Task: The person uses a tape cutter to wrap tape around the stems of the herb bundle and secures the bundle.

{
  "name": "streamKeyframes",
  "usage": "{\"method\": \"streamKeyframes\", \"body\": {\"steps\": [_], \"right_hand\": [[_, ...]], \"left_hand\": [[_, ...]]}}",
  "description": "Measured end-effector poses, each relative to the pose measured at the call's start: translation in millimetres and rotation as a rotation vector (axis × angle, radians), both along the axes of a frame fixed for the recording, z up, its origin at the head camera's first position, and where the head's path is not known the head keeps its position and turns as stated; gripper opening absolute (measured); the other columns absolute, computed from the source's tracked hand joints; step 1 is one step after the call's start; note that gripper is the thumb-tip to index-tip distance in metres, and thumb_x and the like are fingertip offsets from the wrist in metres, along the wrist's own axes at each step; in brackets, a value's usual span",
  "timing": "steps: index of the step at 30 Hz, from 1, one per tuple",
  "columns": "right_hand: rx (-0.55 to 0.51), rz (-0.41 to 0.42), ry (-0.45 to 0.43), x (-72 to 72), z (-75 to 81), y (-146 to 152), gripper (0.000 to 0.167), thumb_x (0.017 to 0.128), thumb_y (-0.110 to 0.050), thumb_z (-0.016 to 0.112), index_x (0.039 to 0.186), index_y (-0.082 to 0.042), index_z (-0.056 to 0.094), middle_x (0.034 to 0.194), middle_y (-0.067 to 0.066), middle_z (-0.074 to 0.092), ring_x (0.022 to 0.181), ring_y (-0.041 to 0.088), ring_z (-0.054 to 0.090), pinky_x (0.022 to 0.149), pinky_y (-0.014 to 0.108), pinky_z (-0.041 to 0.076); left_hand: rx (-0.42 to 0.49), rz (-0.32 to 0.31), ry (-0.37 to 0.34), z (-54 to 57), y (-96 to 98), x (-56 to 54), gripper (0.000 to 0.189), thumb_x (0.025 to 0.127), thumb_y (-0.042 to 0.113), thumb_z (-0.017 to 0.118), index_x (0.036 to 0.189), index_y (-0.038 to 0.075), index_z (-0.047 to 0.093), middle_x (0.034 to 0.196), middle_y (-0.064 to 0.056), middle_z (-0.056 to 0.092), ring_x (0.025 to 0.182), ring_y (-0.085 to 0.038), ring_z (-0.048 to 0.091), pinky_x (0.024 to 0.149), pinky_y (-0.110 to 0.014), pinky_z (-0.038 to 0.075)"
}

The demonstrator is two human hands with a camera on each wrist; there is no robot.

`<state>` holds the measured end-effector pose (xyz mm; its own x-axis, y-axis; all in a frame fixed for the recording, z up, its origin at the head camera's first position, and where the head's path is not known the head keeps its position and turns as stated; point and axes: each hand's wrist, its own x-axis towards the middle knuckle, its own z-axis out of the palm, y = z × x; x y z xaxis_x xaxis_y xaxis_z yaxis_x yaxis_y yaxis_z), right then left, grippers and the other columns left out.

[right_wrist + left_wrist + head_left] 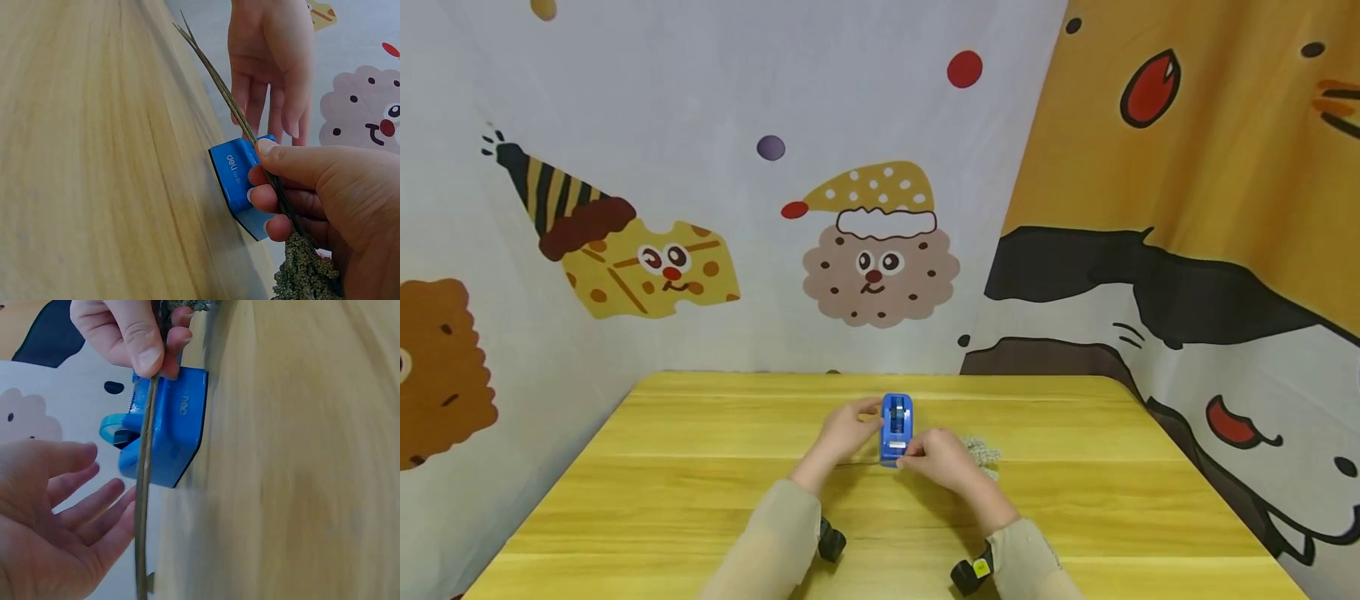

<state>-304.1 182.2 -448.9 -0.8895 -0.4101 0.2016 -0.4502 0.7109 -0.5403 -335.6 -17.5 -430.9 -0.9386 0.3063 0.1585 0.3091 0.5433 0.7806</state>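
Observation:
On the table stands a blue tape dispenser [897,429] with a roll of tape [111,429] in it. My right hand [942,457] pinches the thin stems [220,84] of a flower sprig between thumb and fingers, close over the dispenser. The sprig's pale green, grainy heads [303,269] stick out on the little-finger side of that hand, while the bare stem ends point toward the left. Beside the dispenser's left side is my left hand [846,432], fingers loosely extended and holding nothing. In the left wrist view the stems pass in front of its fingertips.
The yellow wooden table [662,467] ends at a back edge just behind the dispenser. A cartoon-printed cloth [700,108] hangs behind and at both sides. Each wrist wears a black camera, such as the one at the left sleeve [831,540].

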Motion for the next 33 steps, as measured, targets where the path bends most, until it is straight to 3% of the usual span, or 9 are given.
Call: {"method": "streamKeyframes", "body": {"steps": [4, 9, 12, 15, 23, 33], "right_hand": [[0.003, 0.0, -0.006, -0.3, -1.4, 0, 0.02, 0.086, -0.023, 0.074, 0.069, -0.013, 0.071, 0.059, -0.012, 0.057, 0.049, 0.002, 0.04, 0.045, 0.02, 0.035], [-0.004, 0.001, -0.003, -0.3, -2.0, -1, 0.019, 0.086, -0.022, 0.074, 0.07, -0.014, 0.072, 0.06, -0.012, 0.059, 0.049, 0.002, 0.041, 0.045, 0.02, 0.035], [-0.007, -0.007, -0.007, -0.6, -2.6, -2, 0.019, 0.086, -0.022, 0.074, 0.07, -0.014, 0.072, 0.061, -0.011, 0.06, 0.049, 0.002, 0.042, 0.045, 0.021, 0.036], [-0.005, -0.011, -0.013, -0.7, -2.4, -2, 0.019, 0.086, -0.023, 0.073, 0.07, -0.014, 0.072, 0.061, -0.012, 0.06, 0.049, 0.002, 0.042, 0.045, 0.021, 0.036], [0.006, -0.008, -0.007, -2.0, -2.8, 0, 0.019, 0.086, -0.024, 0.074, 0.07, -0.014, 0.072, 0.06, -0.013, 0.058, 0.05, 0.002, 0.041, 0.044, 0.02, 0.035], [0.014, -0.005, 0.004, -2.0, -4.2, 0, 0.021, 0.086, -0.024, 0.074, 0.068, -0.015, 0.07, 0.057, -0.014, 0.055, 0.048, 0.002, 0.039, 0.044, 0.019, 0.032]], "left_hand": [[0.1, 0.039, -0.04, -7.0, 6.6, -7.4, 0.04, 0.096, 0.016, 0.06, 0.135, 0.008, 0.058, 0.13, -0.017, 0.059, 0.108, -0.036, 0.061, 0.086, -0.049, 0.05], [0.167, 0.082, -0.09, -15.4, 14.7, -14.1, 0.036, 0.096, 0.012, 0.06, 0.131, 0.009, 0.061, 0.134, -0.017, 0.056, 0.103, -0.034, 0.062, 0.079, -0.041, 0.053], [0.195, 0.104, -0.091, -21.0, 18.5, -17.5, 0.036, 0.093, 0.007, 0.062, 0.129, 0.01, 0.063, 0.134, -0.019, 0.056, 0.106, -0.036, 0.062, 0.079, -0.04, 0.053], [0.213, 0.121, -0.079, -25.9, 20.0, -19.0, 0.037, 0.091, 0.004, 0.064, 0.128, 0.012, 0.065, 0.135, -0.019, 0.055, 0.117, -0.036, 0.056, 0.088, -0.042, 0.051], [0.3, 0.136, -0.149, -33.2, 21.8, -20.1, 0.039, 0.092, 0.005, 0.062, 0.129, 0.016, 0.064, 0.139, -0.021, 0.05, 0.086, -0.02, 0.063, 0.061, -0.027, 0.049], [0.35, 0.131, -0.19, -33.7, 21.6, -19.7, 0.038, 0.094, 0.004, 0.06, 0.13, 0.015, 0.064, 0.136, -0.023, 0.052, 0.076, -0.016, 0.064, 0.064, -0.029, 0.054]]}}
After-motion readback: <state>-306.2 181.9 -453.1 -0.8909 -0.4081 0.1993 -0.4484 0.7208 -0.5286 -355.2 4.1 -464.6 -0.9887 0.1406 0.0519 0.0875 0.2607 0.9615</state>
